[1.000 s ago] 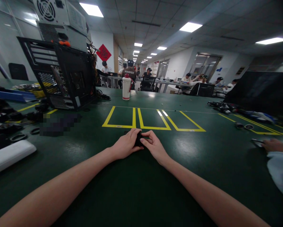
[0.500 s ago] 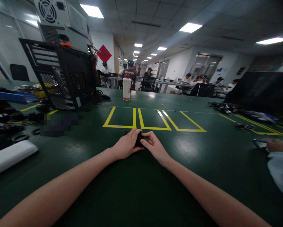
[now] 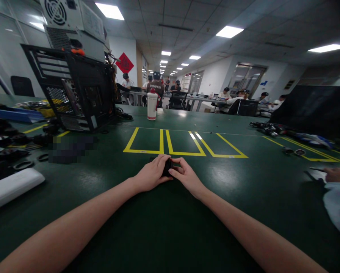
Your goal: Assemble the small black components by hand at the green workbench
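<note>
A small black object (image 3: 166, 167) is between my hands, low over the green table (image 3: 170, 227); its kind cannot be made out. My left hand (image 3: 152, 173) wraps round it from the left, fingers over the top and thumb beneath. From the right, my right hand (image 3: 185, 175) pinches its edge between thumb and bent fingers. Much of the object is hidden by the fingers. Just beyond the hands, yellow tape (image 3: 187, 154) marks several outlines on the tabletop.
An open black computer case (image 3: 81, 91) stands back left, power supplies on top. A white bottle (image 3: 152, 106) stands mid-table. At left lie black parts (image 3: 5, 142) and a long white object (image 3: 14, 187). A co-worker's hand (image 3: 337, 175) holds something thin at right; black round parts (image 3: 293, 151) lie beyond.
My hands and the black object are almost unmoved. At the right, the co-worker's hand has shifted slightly right, and the thin thing in it has turned.
</note>
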{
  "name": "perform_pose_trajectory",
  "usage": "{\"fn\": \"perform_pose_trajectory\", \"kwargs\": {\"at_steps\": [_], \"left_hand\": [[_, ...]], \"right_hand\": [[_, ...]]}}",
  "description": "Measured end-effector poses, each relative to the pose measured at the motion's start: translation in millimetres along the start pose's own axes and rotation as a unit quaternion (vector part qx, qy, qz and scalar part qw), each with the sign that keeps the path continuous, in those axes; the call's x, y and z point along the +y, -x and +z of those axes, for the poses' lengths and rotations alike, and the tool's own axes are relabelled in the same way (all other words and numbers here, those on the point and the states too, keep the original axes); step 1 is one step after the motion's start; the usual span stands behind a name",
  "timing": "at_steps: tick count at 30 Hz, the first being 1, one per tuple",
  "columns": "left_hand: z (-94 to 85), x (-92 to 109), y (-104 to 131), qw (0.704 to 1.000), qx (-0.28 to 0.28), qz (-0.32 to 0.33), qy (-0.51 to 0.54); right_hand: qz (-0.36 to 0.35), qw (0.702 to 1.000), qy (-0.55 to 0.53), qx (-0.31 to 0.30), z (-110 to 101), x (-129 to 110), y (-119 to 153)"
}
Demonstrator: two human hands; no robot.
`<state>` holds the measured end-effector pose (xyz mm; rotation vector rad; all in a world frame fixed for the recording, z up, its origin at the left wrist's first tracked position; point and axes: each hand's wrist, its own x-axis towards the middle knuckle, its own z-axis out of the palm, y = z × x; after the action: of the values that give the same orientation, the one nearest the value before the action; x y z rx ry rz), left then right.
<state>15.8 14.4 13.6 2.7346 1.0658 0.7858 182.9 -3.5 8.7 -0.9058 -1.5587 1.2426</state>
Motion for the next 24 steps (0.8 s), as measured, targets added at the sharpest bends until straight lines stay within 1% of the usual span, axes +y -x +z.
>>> {"fn": "perform_pose_trajectory", "kwargs": {"at_steps": [9, 12, 17, 24], "left_hand": [[0.1, 0.2, -1.4, 1.0, -0.001, -0.001, -0.003], [1.0, -1.1, -1.2, 1.0, 0.002, -0.002, -0.001], [2.7, -2.8, -0.2, 1.0, 0.007, -0.002, 0.007], [-0.4, -0.4, -0.2, 1.0, 0.002, -0.003, 0.004]], "right_hand": [[-0.002, 1.0, 0.008, 0.024, 0.8, 2.4, -1.7], [0.008, 1.0, 0.006, 0.017, -0.4, 3.7, -3.5], [0.002, 1.0, -0.03, -0.008, -0.1, 2.8, -2.4], [-0.011, 1.0, -0.003, 0.022, 1.5, 4.4, -2.3]]}}
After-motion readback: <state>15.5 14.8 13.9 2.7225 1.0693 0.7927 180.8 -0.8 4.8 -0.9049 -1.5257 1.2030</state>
